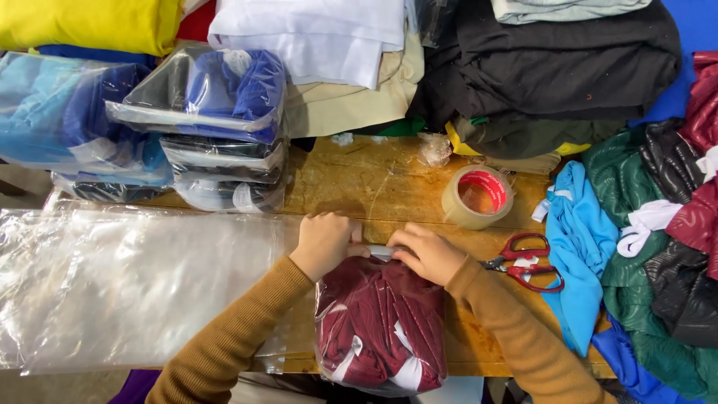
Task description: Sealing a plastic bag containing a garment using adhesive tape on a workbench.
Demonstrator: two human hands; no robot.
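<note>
A clear plastic bag stuffed with a dark red garment (381,322) lies on the wooden table (374,179) right in front of me. My left hand (323,241) and my right hand (425,253) both press on the bag's top edge, pinching its folded mouth between them. Both arms wear mustard-brown sleeves. A roll of tan packing tape (477,196) stands just beyond my right hand. Red-handled scissors (523,262) lie shut beside my right wrist.
A stack of clear empty plastic bags (127,284) spreads across the left. Bagged blue and dark garments (217,127) are piled at the back left. Folded white, beige and black cloth (546,67) fills the back; loose blue, green and maroon garments (651,254) crowd the right.
</note>
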